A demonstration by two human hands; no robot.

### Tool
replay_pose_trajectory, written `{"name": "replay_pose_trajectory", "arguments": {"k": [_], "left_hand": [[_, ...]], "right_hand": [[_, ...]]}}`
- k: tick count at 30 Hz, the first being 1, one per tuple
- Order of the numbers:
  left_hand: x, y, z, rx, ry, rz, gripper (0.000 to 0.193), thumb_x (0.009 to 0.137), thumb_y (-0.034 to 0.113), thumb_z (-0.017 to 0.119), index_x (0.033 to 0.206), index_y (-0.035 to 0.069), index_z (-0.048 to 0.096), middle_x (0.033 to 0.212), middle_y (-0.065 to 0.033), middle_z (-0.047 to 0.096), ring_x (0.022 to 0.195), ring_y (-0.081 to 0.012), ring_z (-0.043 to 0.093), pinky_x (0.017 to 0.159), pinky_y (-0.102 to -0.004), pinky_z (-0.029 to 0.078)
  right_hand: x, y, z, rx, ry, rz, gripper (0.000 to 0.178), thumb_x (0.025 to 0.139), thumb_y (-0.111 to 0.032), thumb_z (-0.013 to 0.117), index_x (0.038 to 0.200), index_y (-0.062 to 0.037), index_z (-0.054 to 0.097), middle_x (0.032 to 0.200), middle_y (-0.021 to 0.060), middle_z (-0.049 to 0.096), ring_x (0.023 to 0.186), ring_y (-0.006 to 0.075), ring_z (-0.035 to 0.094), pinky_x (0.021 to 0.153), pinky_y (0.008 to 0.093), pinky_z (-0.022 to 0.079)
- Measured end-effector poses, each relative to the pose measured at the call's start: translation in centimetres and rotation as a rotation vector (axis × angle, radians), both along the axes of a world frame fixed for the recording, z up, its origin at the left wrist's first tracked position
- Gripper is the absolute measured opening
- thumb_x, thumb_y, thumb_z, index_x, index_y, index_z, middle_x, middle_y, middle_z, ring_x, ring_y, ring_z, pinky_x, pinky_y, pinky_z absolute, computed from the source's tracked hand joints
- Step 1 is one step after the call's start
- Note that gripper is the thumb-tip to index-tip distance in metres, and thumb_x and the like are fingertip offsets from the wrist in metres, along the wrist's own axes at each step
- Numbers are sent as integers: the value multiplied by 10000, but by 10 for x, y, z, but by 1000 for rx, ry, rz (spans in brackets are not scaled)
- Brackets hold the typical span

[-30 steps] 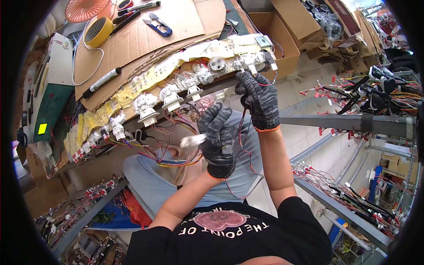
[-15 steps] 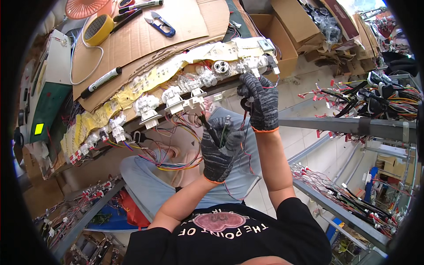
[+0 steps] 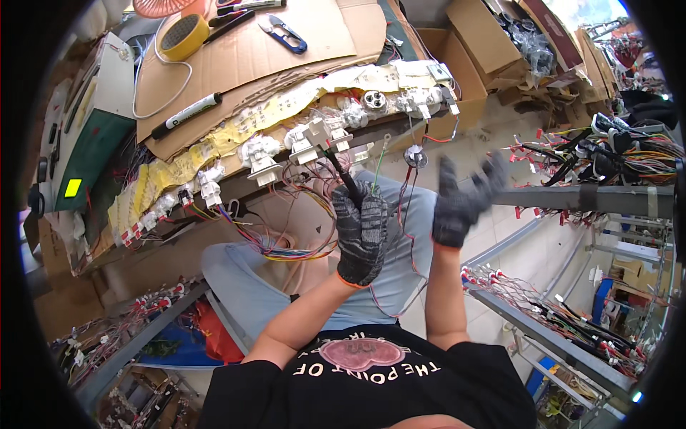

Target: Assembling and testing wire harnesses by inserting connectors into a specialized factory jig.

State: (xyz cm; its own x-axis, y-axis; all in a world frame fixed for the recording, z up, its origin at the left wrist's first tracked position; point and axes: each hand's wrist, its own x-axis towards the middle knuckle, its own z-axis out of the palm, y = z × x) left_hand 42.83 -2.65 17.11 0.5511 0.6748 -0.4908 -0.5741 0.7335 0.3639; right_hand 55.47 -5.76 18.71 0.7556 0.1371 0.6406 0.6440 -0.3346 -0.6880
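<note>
My left hand, in a grey-black knit glove, is closed around a black-sleeved cable. The sleeve's upper end rises toward the white connectors at the board's edge. A thin green wire with a ring terminal sticks up beside this hand. My right hand, gloved alike, is off to the right with its fingers spread, smeared by motion, holding nothing. Between the hands, a small round silver-faced part hangs at the board's edge with red and dark wires below it. White connector housings line that edge.
Cardboard covers the bench, with blue thread snips, a marker and yellow tape. At left stands a green-and-white device. Metal rails with wire bundles flank the right; cardboard boxes stand behind.
My right hand has left the board's edge, moving right and down with its fingers spread. The round part now shows hanging there. My left hand has closed more fully around the black-sleeved cable.
</note>
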Motion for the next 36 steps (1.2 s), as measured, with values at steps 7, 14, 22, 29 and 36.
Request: {"name": "replay_pose_trajectory", "arguments": {"k": [7,14,22,29,36], "left_hand": [[0,-1,-7,629,388,40,251,904,83,449,1148,25,441,877,-52,508,764,-123,481,696,-238,413],[-1,11,16,877,501,82,314,889,69,446,1195,4,419,1055,-127,548,898,-185,527,802,-290,418],[-17,18,8,1184,584,-114,360,846,28,471,1204,10,444,1091,-149,551,929,-260,552,802,-328,432],[-12,28,20,1515,840,-288,390,816,129,538,1174,-13,476,963,-194,565,880,-323,544,760,-398,421],[-11,30,24,1387,705,-290,400,796,120,558,1157,-35,480,986,-226,571,891,-331,566,765,-369,448]], "right_hand": [[-29,32,23,-180,547,798,204,881,-150,485,925,13,599,878,86,605,753,125,565,673,261,453],[-34,62,26,-37,753,814,155,856,-117,487,830,-1,587,719,63,580,624,100,508,595,253,426],[-34,28,28,-105,-196,454,207,888,-133,476,972,25,579,907,124,596,686,182,572,618,281,464],[-13,65,32,-47,484,606,218,880,-93,508,1039,41,572,808,44,594,621,67,515,533,218,441],[2,73,10,-198,423,673,241,882,-121,512,1063,24,577,819,28,600,621,52,508,487,198,446]]}}
